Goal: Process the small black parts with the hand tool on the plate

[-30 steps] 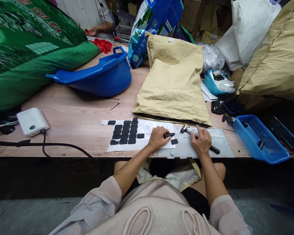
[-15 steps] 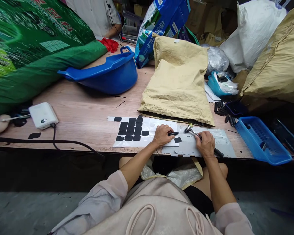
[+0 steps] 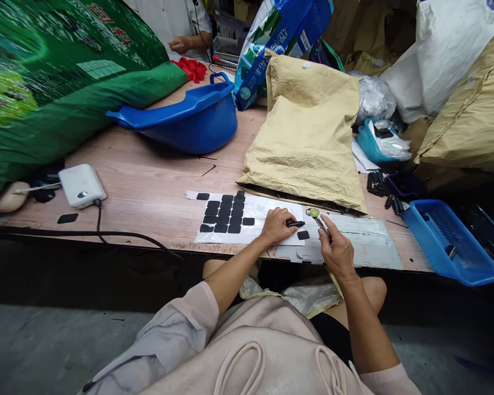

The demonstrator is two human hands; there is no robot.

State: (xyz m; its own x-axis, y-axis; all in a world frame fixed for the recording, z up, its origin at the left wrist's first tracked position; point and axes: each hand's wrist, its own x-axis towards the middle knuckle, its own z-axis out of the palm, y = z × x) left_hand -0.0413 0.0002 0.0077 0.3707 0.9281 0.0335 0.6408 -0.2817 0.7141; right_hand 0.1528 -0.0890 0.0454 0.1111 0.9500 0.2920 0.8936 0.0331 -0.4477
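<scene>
The left hand (image 3: 276, 225) is closed, thumb and fingertips pinching a short black rod (image 3: 295, 224) that lies flat and points right, while the right hand (image 3: 337, 249) is curled shut round the thin handle of a small hammer (image 3: 315, 214), whose round head sits just past the rod's tip. Both hands work at the front edge of the bench (image 3: 148, 186), about midway along it. Between them, just below the rod and left of the hammer handle, a single black pad (image 3: 303, 235) with rounded corners lies on a pale grey sheet (image 3: 366, 244) that overhangs the front edge. Under the left hand is a white backing sheet (image 3: 255, 211) carrying rows of matching matt black pads (image 3: 226, 215). The bench top is wood-grain laminate. Behind the hands slumps a tan woven sack (image 3: 308, 131), coarse and creased; left of it stands a glossy blue plastic basin (image 3: 189, 118). A slotted blue basket (image 3: 448, 241) sits at the right front corner, and a white plastic box (image 3: 81, 185) with a black cable (image 3: 119, 236) near the left front edge. The shiny green sack (image 3: 45, 82) at the back left bears red characters and a pale table, and the blue bag (image 3: 280, 33) white characters, all too small to read.
</scene>
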